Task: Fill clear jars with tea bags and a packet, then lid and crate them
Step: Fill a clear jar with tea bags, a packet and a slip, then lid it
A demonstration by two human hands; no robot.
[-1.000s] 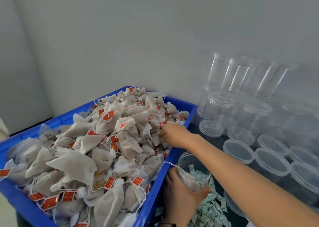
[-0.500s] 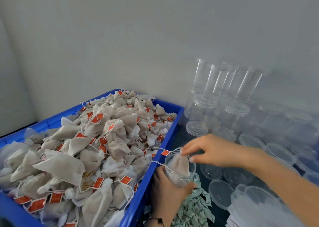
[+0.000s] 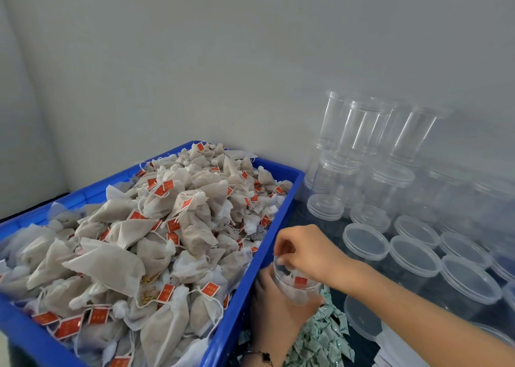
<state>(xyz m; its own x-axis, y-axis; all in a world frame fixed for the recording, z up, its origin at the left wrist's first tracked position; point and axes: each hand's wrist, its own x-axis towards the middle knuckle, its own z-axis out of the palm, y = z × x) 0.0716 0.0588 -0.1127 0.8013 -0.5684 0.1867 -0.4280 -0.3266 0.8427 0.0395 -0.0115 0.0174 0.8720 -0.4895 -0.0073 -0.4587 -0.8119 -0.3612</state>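
Observation:
My left hand (image 3: 274, 305) grips a clear jar (image 3: 302, 294) from below, just right of the blue crate (image 3: 281, 221). A tea bag with a red tag (image 3: 300, 280) sits inside the jar. My right hand (image 3: 306, 252) hovers over the jar's mouth, its curled fingertips reaching down into it at the tea bag. The crate is heaped with beige tea bags (image 3: 167, 227) carrying red tags. A pile of small green-and-white packets (image 3: 320, 338) lies under the jar.
Empty clear jars (image 3: 362, 126) are stacked against the grey wall at the right. Lidded jars (image 3: 412, 255) stand in rows in front of them. A loose lid (image 3: 362, 319) lies by the packets. The crate's right wall is close beside my left hand.
My right hand took a tea bag from the crate, carried it right and lowered it into the jar. The bag now lies deeper in the jar. My left hand kept holding the jar.

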